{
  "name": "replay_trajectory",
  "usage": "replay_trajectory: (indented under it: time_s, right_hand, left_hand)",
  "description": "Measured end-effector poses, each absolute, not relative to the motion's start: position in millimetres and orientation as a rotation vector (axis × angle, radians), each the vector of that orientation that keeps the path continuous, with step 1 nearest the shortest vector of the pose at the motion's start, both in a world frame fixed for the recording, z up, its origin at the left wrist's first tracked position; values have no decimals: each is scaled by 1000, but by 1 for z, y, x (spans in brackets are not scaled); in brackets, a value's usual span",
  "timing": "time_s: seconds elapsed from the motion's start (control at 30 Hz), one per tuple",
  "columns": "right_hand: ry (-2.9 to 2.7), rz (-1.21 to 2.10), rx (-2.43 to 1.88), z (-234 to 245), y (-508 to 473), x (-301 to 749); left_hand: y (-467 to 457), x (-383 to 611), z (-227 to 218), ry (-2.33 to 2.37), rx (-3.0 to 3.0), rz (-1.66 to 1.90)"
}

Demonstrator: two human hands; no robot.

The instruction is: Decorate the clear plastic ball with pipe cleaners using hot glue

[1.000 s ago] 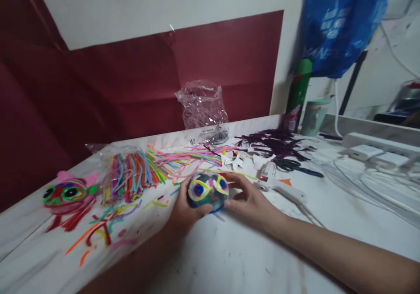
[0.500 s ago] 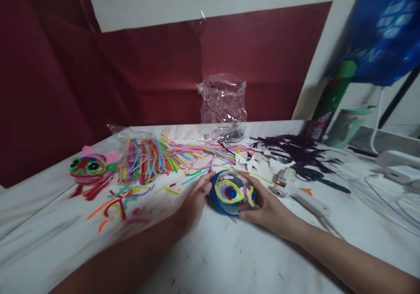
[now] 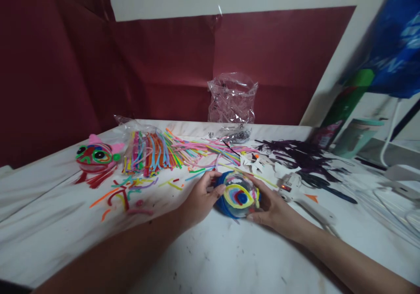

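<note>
White table (image 3: pixel 210 259): left hand (image 3: pixel 201 200) and right hand (image 3: pixel 275 210) clamp the ball (image 3: pixel 239 198) from opposite sides, presumably against rolling, glue gun (image 3: pixel 306 202) near for reach.

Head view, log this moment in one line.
left hand: holding decorated ball | right hand: holding its other side | glue gun: lying to the right | pipe cleaners: farther back, mostly left

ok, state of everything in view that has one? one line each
decorated ball: between both hands, yellow-rimmed eye showing
left hand: on its left side
right hand: on its right side
glue gun: lying down, light lit
scissors: lying flat, open or shut unclear
colored stems: bundled, partly bagged
cut scraps: scattered
purple strands: loose heap
pink-eared figure: decorated, untouched
</note>
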State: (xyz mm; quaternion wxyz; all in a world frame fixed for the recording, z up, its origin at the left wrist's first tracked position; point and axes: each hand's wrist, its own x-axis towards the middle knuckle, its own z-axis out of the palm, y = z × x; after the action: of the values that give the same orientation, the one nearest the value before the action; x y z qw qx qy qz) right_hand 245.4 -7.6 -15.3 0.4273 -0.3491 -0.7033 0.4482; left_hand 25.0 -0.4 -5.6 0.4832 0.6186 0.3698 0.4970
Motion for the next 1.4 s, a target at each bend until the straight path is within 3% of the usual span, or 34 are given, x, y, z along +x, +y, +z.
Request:
replay_trajectory:
  time_s: [0.47,0.87,1.2,1.4]
  right_hand:
    - [-1669,1249,-846,-18,-4,246]
    - [-1810,874,-889,-24,-11,248]
    - [-1664,1095,-806,-21,-9,244]
    - [-1724,1029,-842,-19,-12,244]
  left_hand:
    - [-7,23,2,1016,1574,1318]
    - [-13,20,14,1024,1752,1405]
    - [-18,21,22,851,1682,1318]
    - [-19,24,27,907,1620,1308]
